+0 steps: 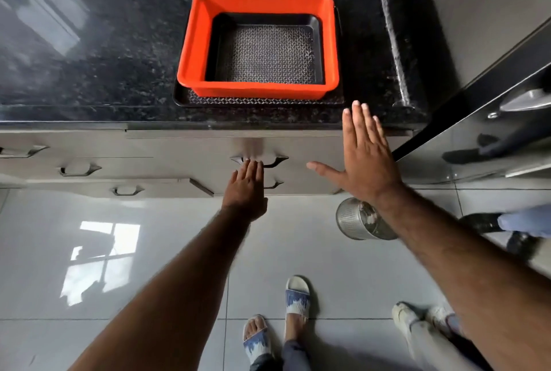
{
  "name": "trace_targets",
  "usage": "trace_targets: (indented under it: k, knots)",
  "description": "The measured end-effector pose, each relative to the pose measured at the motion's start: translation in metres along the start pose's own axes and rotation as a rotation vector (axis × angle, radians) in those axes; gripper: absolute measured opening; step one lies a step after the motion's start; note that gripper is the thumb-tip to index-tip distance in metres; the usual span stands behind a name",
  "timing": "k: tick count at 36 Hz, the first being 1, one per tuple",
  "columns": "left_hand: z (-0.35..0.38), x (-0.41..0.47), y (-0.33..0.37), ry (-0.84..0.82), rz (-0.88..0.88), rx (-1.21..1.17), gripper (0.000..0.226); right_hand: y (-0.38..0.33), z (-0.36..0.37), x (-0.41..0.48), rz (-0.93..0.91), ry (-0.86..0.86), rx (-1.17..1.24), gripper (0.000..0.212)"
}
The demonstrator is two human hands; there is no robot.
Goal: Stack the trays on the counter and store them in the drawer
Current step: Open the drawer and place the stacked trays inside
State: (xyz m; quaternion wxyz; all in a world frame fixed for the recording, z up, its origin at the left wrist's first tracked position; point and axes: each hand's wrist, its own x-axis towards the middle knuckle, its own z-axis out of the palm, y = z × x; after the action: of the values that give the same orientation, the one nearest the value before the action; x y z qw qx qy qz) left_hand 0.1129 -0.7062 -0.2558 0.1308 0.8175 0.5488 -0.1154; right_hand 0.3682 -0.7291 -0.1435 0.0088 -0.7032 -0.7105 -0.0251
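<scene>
The trays were already stacked on the surface (89,72) at 12 o'clock: orange tray (196,51) nested between black trays (182,99). Storing remained: the left hand (246,188), fingers extended, reached the closed drawer's handle (278,160); the right hand (362,159) hovered open.

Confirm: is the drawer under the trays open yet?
No. The drawer front sits flush with its neighbours, and the left hand is only reaching its handle.

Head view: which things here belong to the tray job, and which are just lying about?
Job:
orange tray
small black tray nested inside it
large black tray underneath
drawer handle
left hand at that handle

Lying about:
steel perforated bin
fridge
</scene>
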Motion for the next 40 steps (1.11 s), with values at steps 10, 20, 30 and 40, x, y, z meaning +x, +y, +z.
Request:
trace_targets:
  k: [10,20,30,40]
  knots:
    - [0.019,-0.096,0.020,-0.142,0.021,-0.092,0.105,-0.017,-0.034,-0.011,0.047,-0.199,0.058,0.129]
    - [-0.031,-0.199,0.027,0.245,0.259,-0.335,0.034,-0.056,-0.017,-0.150,0.130,-0.327,0.117,0.108]
    - [-0.044,-0.241,-0.033,0.040,-0.105,-0.105,0.089,-0.069,-0.023,-0.207,0.126,-0.364,0.061,0.102]
    - [-0.030,-0.298,-0.028,-0.024,-0.089,-0.140,0.095,-0.073,-0.016,-0.262,0.107,-0.442,0.078,0.105]
